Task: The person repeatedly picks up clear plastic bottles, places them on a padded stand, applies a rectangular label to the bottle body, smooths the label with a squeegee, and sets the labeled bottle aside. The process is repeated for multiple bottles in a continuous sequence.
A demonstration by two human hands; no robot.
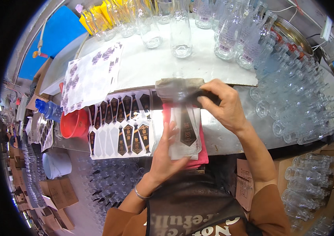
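Note:
A clear glass bottle (174, 145) lies on a pink cloth (203, 151) in front of me, its base toward me. On its upper side is a black tie-shaped label (188, 128) with gold-brown markings. My left hand (166, 155) is closed round the lower body of the bottle, thumb near the base. At the far end, my right hand (225, 103) pinches a dark piece (198, 96) over the bottle, too blurred to tell its kind. A folded beige cloth (193, 82) lies beneath the blurred far end.
Left of the bottle lies a sheet of tie-shaped labels (121, 126), with some spots peeled bare. Behind it are white sheets with purple print (92, 78) and a red tub (74, 124). Bottles (181, 35) stand at the back; several more bottles (289, 102) lie stacked at right.

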